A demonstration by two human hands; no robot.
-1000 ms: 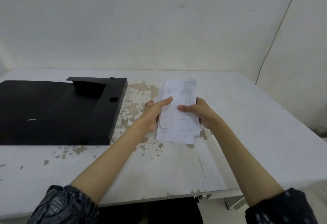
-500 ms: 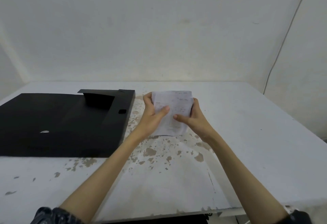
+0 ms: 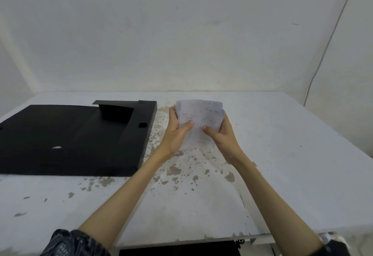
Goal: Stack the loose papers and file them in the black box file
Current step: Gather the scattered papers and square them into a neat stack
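A stack of white papers [image 3: 201, 118] with faint writing stands on its lower edge on the table, tilted toward me. My left hand [image 3: 176, 134] grips its left side, thumb across the front sheet. My right hand [image 3: 221, 137] grips the right side the same way. The black box file [image 3: 66, 136] lies open and flat on the table to the left of the papers, its raised side wall [image 3: 139, 134] nearest my left hand. The tops of the sheets are slightly uneven.
The white table [image 3: 292, 164] has flaking paint around the middle. A pale wall rises close behind it, and a thin cable [image 3: 327, 47] runs down the wall at the right. The table's near edge lies just under my forearms.
Both hands have raised the papers from lying flat to standing on their lower edge and squared them together. The view has tilted upward, showing more wall.
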